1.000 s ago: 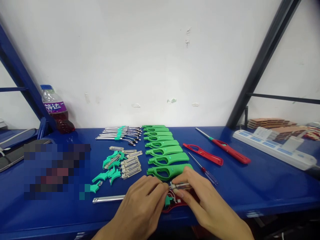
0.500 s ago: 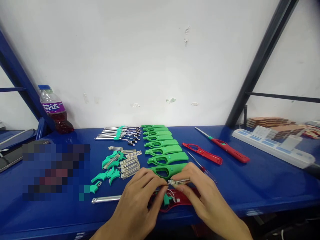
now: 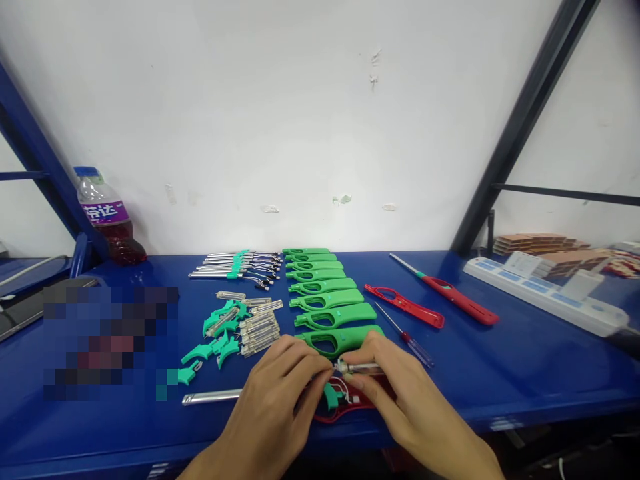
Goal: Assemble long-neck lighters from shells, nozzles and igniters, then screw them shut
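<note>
My left hand [image 3: 280, 400] and my right hand [image 3: 400, 393] meet over a red lighter handle shell [image 3: 345, 410] lying at the front edge of the blue bench [image 3: 525, 367]. My right fingers pinch a small clear gas tube [image 3: 357, 367] just above the shell. The left fingers are curled on the shell's left part, next to a teal trigger [image 3: 330, 396] and thin wires inside it. A metal nozzle tube [image 3: 213, 397] sticks out to the left from under the left hand.
A row of green handle shells [image 3: 325, 300] runs back from my hands. Left of it lie teal triggers [image 3: 215, 337], clear tubes [image 3: 257, 330] and wired metal nozzles [image 3: 235, 265]. A red shell [image 3: 405, 307], a screwdriver [image 3: 405, 337], a finished red lighter [image 3: 450, 292], a power strip [image 3: 545, 297] and a bottle [image 3: 107, 220] stand around.
Both hands have stayed over the red shell. The right hand's clear tube shifted slightly, and the view moved a little.
</note>
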`<state>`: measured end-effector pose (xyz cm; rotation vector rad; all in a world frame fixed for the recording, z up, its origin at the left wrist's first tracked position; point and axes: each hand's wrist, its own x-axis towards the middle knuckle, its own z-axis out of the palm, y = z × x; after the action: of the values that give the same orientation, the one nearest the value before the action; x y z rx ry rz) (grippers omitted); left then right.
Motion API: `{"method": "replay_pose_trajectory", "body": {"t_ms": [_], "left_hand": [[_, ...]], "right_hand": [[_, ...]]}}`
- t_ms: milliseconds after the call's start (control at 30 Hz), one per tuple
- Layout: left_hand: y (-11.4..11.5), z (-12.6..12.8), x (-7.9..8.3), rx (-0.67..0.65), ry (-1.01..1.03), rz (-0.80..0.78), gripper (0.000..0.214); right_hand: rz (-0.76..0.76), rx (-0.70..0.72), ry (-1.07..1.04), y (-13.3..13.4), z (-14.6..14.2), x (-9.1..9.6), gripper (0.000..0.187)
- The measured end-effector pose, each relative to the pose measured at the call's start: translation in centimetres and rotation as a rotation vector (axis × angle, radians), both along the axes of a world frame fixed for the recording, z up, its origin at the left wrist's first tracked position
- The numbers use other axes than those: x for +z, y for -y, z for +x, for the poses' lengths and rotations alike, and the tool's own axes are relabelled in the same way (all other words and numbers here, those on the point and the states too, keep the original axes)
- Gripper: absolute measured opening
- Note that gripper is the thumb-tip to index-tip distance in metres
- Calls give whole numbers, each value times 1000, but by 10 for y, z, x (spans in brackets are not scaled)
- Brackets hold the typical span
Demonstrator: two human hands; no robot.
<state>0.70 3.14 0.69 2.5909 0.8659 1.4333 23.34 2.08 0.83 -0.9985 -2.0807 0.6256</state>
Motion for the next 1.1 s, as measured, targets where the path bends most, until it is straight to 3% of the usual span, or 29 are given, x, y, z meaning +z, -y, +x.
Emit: {"method": "replay_pose_trajectory", "body": {"t_ms": [433, 633, 867, 1100], "left_hand": [[3, 1, 4, -65, -25, -8, 19], [2, 0, 3, -41, -52, 15, 18], [4, 0, 2, 48, -144, 158, 18], [6, 0, 1, 35, -112, 165, 19]], "right_hand": [[4, 18, -27, 0, 2, -1, 11], [65, 2, -14, 1, 2, -1, 11], [61, 3, 3, 0, 2, -3, 12], [105, 7, 10, 1, 2, -3, 11]]}}
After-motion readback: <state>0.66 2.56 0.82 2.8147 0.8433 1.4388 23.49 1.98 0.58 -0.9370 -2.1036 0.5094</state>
